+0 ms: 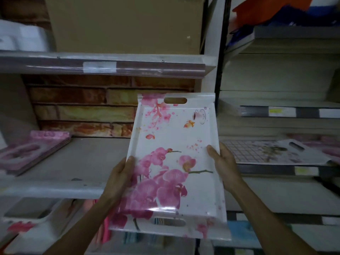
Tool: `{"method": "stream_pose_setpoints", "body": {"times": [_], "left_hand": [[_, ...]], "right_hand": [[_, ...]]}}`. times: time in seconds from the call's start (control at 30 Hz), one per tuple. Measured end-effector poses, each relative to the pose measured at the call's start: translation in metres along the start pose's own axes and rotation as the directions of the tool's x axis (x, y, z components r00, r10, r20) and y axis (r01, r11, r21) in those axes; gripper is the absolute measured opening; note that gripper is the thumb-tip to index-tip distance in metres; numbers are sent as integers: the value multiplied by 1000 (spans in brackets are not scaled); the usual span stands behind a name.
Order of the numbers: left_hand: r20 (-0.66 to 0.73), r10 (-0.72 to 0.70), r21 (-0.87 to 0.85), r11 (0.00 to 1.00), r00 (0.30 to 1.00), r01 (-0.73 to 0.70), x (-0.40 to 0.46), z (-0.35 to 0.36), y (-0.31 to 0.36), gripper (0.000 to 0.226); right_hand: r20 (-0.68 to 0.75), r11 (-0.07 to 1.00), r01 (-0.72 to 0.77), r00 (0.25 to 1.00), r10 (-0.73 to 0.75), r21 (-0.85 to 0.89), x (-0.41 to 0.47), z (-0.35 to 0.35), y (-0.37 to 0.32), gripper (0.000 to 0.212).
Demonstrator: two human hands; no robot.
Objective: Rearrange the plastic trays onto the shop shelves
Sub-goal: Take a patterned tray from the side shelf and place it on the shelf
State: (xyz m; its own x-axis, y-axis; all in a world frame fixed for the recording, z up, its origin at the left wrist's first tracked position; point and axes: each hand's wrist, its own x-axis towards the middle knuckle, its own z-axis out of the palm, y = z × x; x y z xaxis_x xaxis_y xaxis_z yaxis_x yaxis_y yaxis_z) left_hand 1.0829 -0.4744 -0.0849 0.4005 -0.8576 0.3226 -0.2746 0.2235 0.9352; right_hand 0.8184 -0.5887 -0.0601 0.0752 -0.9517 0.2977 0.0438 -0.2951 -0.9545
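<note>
A white plastic tray (176,137) printed with pink orchids and butterflies is held up in front of the middle shelf (55,188), tilted with its far handle slot upward. My left hand (121,173) grips its left long edge, thumb on the printed face. My right hand (222,162) grips the right long edge the same way. A stack of pink trays (33,150) lies at the left end of that shelf. Another floral tray (272,151) lies flat on the shelf unit to the right.
A large cardboard box (125,24) stands on the upper shelf (103,65). A brick-pattern panel (82,105) backs the middle shelf. A white upright post (211,70) divides the two shelf units. Trays and coloured goods sit on the lower shelves.
</note>
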Motion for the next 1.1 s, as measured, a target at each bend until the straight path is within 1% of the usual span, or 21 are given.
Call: {"method": "stream_pose_setpoints", "body": {"times": [0.07,0.17,0.23,0.4,0.47,0.5,0.57,0.67,0.83,0.97,1.1], "left_hand": [[-13,-15,-25,1000,1000,15,25,-9,-5,39],[-8,-44,-30,999,999,44,75,-21,-17,45],[3,-57,-26,998,998,57,106,-26,-23,47],[14,-49,-4,999,999,49,164,-27,-36,37],[49,-74,-4,997,996,74,177,-24,-40,31],[65,-91,2,996,994,92,181,-24,-42,32],[79,-108,43,994,991,104,189,-25,-49,34],[65,-102,120,988,993,93,200,-27,-66,33],[52,-133,247,962,990,117,204,-23,-94,34],[61,-117,346,934,991,89,207,-24,-105,32],[76,-100,444,894,992,56,206,-25,-117,26]], "right_hand": [[-2,1000,-6,1000,6,-18,7,14,4,33],[-12,999,-4,1000,3,-36,18,35,13,24],[-2,997,13,1000,-13,-79,26,45,18,26],[-13,986,-45,999,44,-160,53,58,38,37],[-31,980,-57,998,52,-192,65,62,42,38],[-35,976,-66,998,60,-207,70,65,43,37],[-30,969,-87,996,82,-233,81,70,46,37],[-26,954,-139,990,137,-266,92,75,59,37],[-29,910,-208,977,213,-360,92,81,87,38],[-20,881,-243,966,257,-406,91,85,99,35],[-13,845,-242,963,269,-476,90,89,103,31]]}}
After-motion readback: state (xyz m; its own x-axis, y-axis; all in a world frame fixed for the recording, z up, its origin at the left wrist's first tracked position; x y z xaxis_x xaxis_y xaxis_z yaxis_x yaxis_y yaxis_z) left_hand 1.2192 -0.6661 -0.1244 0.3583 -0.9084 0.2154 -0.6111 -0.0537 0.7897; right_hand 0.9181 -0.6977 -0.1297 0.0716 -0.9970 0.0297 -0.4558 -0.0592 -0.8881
